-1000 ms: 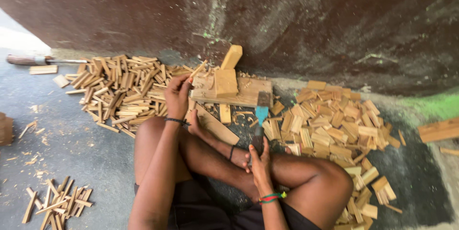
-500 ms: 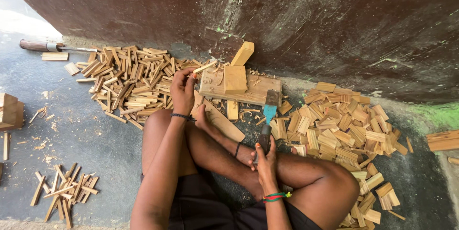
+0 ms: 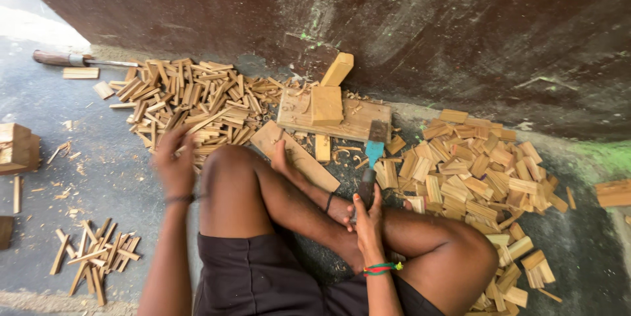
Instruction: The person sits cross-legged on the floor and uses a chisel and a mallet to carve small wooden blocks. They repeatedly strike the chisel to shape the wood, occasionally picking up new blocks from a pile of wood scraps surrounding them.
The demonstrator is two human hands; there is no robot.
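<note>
I sit cross-legged on the floor. My right hand (image 3: 368,214) grips the dark handle of a blue-bladed cutting tool (image 3: 374,152), whose head rests by the edge of a flat wooden board (image 3: 296,115). On the board stands a small wooden block (image 3: 327,104); another block (image 3: 337,69) leans on the wall behind it. My left hand (image 3: 174,165) is blurred at the near edge of the left pile of split sticks (image 3: 190,99); whether it holds a stick is unclear. A plank (image 3: 299,158) lies beside my foot.
A heap of short flat wood pieces (image 3: 473,165) lies to the right. A small bundle of sticks (image 3: 98,257) is at lower left, a wood block (image 3: 16,145) at the left edge, and a brown-handled tool (image 3: 59,58) at upper left. A dark wall (image 3: 427,20) rises behind.
My left hand has left the board and swung left and nearer, to the edge of the stick pile. The right hand still holds the tool in the same spot.
</note>
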